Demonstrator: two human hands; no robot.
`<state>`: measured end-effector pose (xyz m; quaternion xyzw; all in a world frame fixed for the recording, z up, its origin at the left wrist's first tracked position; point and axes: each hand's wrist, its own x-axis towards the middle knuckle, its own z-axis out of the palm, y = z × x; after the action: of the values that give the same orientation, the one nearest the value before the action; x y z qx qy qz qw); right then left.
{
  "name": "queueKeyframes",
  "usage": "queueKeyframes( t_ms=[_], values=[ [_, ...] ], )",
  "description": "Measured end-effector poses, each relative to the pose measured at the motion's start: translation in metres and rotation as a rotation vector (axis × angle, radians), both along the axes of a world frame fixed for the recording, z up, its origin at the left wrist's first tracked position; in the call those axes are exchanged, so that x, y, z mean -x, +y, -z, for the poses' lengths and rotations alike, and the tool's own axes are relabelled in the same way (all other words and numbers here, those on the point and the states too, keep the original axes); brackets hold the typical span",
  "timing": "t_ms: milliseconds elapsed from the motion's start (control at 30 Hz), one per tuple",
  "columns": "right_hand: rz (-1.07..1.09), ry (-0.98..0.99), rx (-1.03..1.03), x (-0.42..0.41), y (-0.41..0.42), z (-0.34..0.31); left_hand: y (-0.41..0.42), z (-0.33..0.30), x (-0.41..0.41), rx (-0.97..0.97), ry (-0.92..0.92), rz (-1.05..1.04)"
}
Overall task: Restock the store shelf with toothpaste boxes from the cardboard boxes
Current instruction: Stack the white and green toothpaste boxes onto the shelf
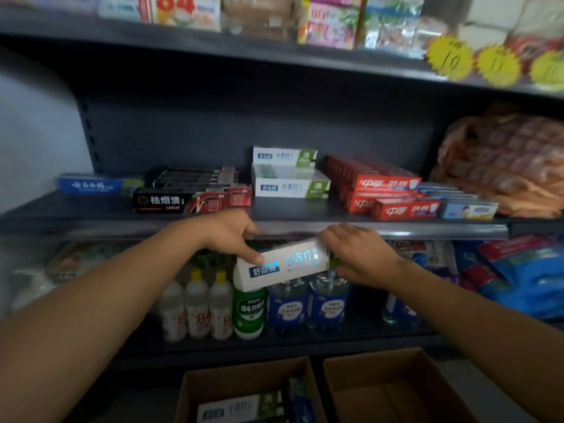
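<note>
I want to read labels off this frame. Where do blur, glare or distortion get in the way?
Head view: held white toothpaste box glares, its print glowing; top-shelf packets and yellow price tags are smeared; shelf edge bows from the wide-angle lens; lower shelves sit dim.

We see a white toothpaste box [285,265], tilted, just below the shelf [274,210] edge. 2 matching boxes [291,178] sit stacked on it.

You are standing in a small shop. Dark metal shelves [213,47] fill the frame, and rows of boxed toothpaste [387,186] lie in its middle. At upper right hang yellow star-shaped price tags [448,58]. Bottles of cleaning liquid [198,303] stand in rows at lower centre.
</note>
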<state>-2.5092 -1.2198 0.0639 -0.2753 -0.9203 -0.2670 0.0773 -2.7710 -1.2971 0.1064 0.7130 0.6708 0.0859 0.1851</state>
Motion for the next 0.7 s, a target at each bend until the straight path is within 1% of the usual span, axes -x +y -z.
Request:
queueKeyframes(
  t_ms=[133,267,433,567,700],
  values=[
    [-0.021,0.102,-0.073,-0.006,0.008,-0.02,0.007,-0.017,-0.008,0.055,-0.111,-0.025],
    [-0.034,0.133,-0.084,-0.009,0.024,-0.026,0.02,-0.024,-0.014,-0.011,-0.161,-0.072],
    [0.005,0.131,-0.058,-0.007,0.047,-0.047,0.039,-0.035,-0.015,-0.179,-0.121,-0.162],
    [0.05,0.19,-0.018,-0.002,0.069,-0.068,0.057,-0.051,-0.015,-0.313,-0.051,-0.207],
    [0.129,0.201,0.069,0.007,0.098,-0.079,0.089,-0.056,-0.01,-0.357,-0.021,-0.222]
  ],
)
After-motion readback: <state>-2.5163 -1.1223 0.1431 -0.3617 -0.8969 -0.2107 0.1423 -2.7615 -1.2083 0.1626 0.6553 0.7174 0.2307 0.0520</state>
